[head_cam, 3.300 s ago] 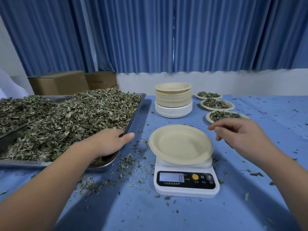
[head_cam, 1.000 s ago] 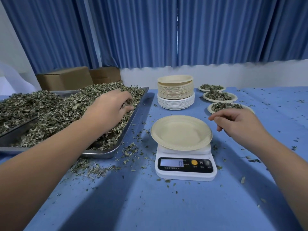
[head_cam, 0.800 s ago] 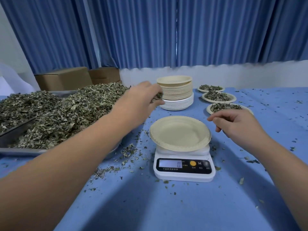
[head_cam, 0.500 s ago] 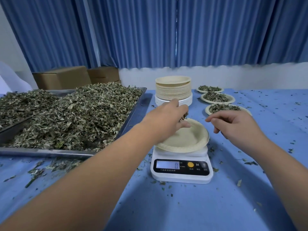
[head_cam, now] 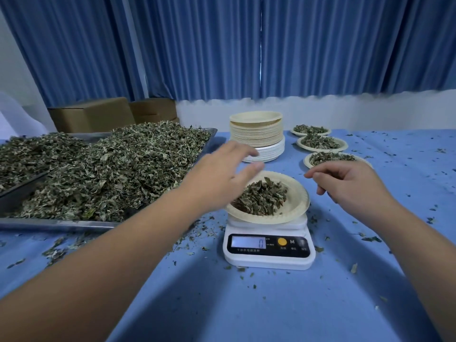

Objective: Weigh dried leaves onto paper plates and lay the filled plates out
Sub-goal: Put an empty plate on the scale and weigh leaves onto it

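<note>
Left hand [head_cam: 217, 178] and right hand [head_cam: 352, 183] flank leaf-filled plate [head_cam: 299, 201].

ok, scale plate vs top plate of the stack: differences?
The plate on the scale holds a heap of dried leaves; the top plate of the stack is empty. The first sits alone, the second caps a tall pile. Both are beige paper plates.

A: Item one?
B: I log the left hand [head_cam: 222, 178]: fingers smeared, outlines lost; it covers the nine-o'clock rim of the paper plate [head_cam: 299, 198] on the scale [head_cam: 269, 261].
A: Item two?
B: Scale labels under the display: too small for me to read.
A: Three?
B: Far tray [head_cam: 24, 183], cut off at the frame's nine o'clock. The right hand [head_cam: 355, 186] hides the five-o'clock rim of the nearest filled plate [head_cam: 328, 157].
</note>
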A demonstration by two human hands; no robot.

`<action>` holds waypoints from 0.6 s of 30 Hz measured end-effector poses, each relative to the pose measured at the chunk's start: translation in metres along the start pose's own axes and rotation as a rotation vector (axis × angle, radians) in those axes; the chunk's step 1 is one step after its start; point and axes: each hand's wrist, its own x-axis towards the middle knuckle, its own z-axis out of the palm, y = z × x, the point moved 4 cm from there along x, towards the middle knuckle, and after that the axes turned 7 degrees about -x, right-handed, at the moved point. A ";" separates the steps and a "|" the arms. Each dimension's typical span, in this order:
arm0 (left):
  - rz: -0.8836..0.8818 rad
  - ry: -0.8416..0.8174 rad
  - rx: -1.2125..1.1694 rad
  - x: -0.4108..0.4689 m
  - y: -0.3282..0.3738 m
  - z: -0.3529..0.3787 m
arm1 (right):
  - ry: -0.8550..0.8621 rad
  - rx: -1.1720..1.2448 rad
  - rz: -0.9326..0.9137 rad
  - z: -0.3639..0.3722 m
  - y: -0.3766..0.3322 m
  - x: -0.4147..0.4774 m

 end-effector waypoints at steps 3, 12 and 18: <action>-0.170 0.160 0.071 -0.006 -0.040 -0.023 | 0.002 -0.006 -0.002 0.000 -0.001 0.000; -0.694 -0.501 -0.067 -0.060 -0.118 -0.012 | -0.005 -0.004 0.005 0.002 -0.001 -0.001; -0.495 -0.304 0.173 -0.059 -0.114 -0.031 | 0.003 -0.001 0.006 0.001 -0.001 -0.001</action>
